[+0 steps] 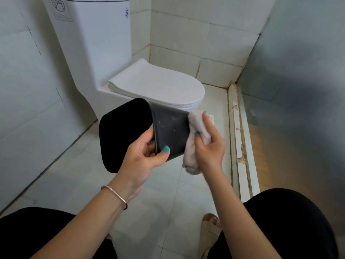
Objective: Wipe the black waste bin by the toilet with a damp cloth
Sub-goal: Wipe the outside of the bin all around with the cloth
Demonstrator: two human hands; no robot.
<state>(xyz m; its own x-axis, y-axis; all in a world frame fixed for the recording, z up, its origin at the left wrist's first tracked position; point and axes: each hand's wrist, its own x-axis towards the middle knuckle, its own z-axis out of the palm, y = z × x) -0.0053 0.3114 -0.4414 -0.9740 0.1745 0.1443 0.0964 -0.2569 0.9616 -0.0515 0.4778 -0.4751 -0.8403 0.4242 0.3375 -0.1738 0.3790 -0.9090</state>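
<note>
You hold the black waste bin [147, 131] up off the tiled floor [164, 199], tipped on its side in front of the closed toilet [156, 85], its open mouth turned toward your left and its base toward your right. Your left hand [143, 156] grips the rim, thumb on the outer wall and fingers curled inside. Your right hand [207, 144] clutches the pale cloth [196, 137] and presses it against the bin's base end, where pale specks and smears show on the dark side wall. The risk from here looks plain: the bin hangs from a one-handed pinch at its rim, so a firm push from the cloth could twist it loose and drop it on the tiles. A damp wall would make that grip slipperier. The trailing lower end of the cloth, hanging free below your palm, could also drag back across wiped plastic.
</note>
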